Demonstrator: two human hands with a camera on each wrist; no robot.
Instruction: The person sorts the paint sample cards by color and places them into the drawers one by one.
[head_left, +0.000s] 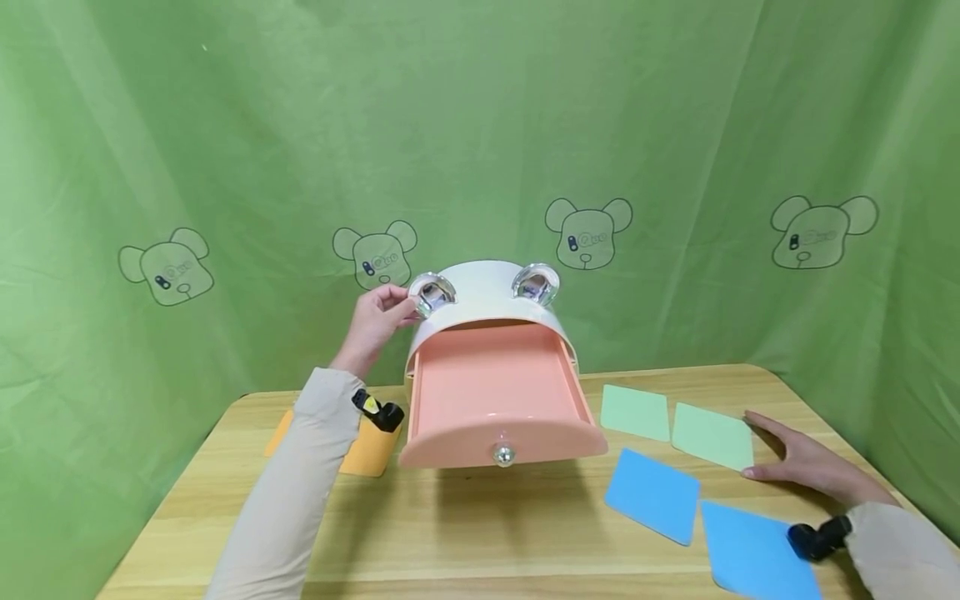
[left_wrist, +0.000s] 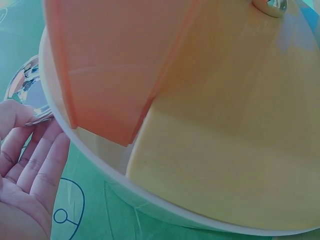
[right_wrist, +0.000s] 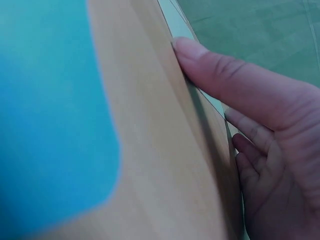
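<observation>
A white rounded drawer box (head_left: pixel 483 287) stands at the back of the table with two shiny silver ears on top. Its pink drawer (head_left: pixel 498 375) is pulled out and bare inside, with a round knob (head_left: pixel 504 455) in front. My left hand (head_left: pixel 381 321) pinches the left silver ear (head_left: pixel 433 293); in the left wrist view the thumb lies on that ear (left_wrist: pixel 31 92), fingers below. On the right, my right hand (head_left: pixel 813 467) spans the outer edge of a green card (head_left: pixel 712 435) lying on the table, thumb and forefinger at its corners. Most of this card is hidden in the right wrist view.
Another green card (head_left: pixel 634 412) lies beside the drawer box. Nearer me are two blue cards, one (head_left: pixel 654 497) left of the other (head_left: pixel 757 550). Orange cards (head_left: pixel 369 450) lie at the left, partly behind my forearm. A green curtain (head_left: pixel 480 125) surrounds the wooden table (head_left: pixel 450 542).
</observation>
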